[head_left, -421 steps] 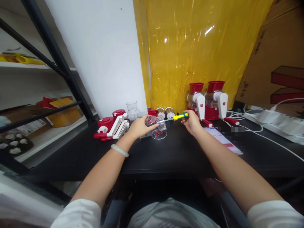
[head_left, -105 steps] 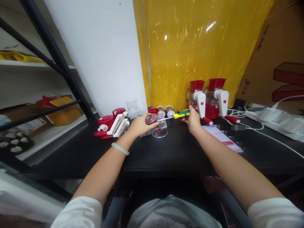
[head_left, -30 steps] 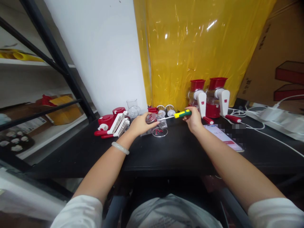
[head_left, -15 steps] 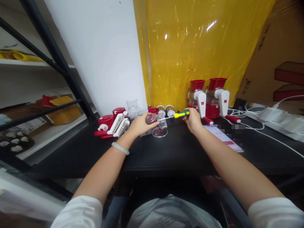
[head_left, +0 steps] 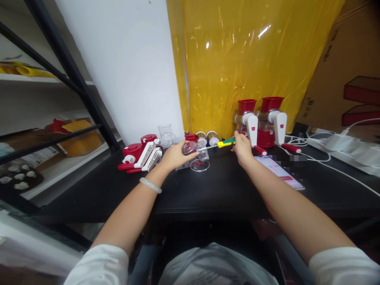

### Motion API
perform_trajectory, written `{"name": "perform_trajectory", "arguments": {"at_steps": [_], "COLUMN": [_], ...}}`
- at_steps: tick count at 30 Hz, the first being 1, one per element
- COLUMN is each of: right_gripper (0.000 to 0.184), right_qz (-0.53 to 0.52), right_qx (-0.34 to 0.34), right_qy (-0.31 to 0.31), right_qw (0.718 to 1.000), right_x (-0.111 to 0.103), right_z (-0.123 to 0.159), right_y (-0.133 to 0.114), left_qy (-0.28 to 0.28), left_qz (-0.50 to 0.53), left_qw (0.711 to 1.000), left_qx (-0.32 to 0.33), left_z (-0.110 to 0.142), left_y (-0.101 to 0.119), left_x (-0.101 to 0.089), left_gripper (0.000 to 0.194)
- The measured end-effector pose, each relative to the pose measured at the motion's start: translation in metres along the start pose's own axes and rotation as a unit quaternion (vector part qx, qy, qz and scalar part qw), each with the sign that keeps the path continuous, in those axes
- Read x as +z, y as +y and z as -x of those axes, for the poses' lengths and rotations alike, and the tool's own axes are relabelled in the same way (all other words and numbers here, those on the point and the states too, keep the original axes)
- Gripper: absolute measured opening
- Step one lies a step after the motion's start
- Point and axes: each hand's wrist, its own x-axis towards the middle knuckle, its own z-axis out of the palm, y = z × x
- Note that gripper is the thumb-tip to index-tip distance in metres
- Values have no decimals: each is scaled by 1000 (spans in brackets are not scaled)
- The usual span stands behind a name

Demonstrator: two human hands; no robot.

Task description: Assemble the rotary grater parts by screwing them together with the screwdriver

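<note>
My left hand (head_left: 175, 156) grips a clear plastic housing (head_left: 198, 156) that rests on the black table (head_left: 208, 190), fingers curled over its top. My right hand (head_left: 242, 148) is closed on a screwdriver with a green and yellow handle (head_left: 225, 143); its metal shaft points left into the clear housing. A pale bangle sits on my left wrist.
Red and white plastic parts (head_left: 139, 156) lie left of the housing. Two assembled red-and-white crank grinders (head_left: 263, 124) stand at the back right. A phone (head_left: 279, 171) lies right of my right hand, with white cables and a power strip (head_left: 344, 152) beyond. Yellow film hangs behind.
My right hand has turned slightly on the screwdriver handle, and its fingers have shifted. The left hand and clear housing stay in place.
</note>
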Motion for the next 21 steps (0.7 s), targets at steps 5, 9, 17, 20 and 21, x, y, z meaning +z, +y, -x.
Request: {"name": "perform_trajectory", "arguments": {"at_steps": [5,9,17,20,21], "right_gripper": [22,9,26,41,41], "right_qz": [14,-84,-99,-33,-22], "right_qx": [-6,46,50,17,9], "right_qy": [30,12,-3,11,10], "right_qw": [999,995,994,999,1000], "right_x": [3,7,4,3,3], "right_z": [0,4,6,3,2], "right_y": [1,-5,-7,-4,-3], "left_qy": [-1,4,3,5,4], "left_qz": [2,7,2,2,2], "left_qw": [1000,1000,1000,1000,1000], "left_qx": [1,5,2,-1,-1], "left_z": [0,0,-1,0,0], "left_y": [0,-1,-1,-1,-1], "left_x": [0,1,1,1,1], "left_gripper": [72,72,71,73,73]}}
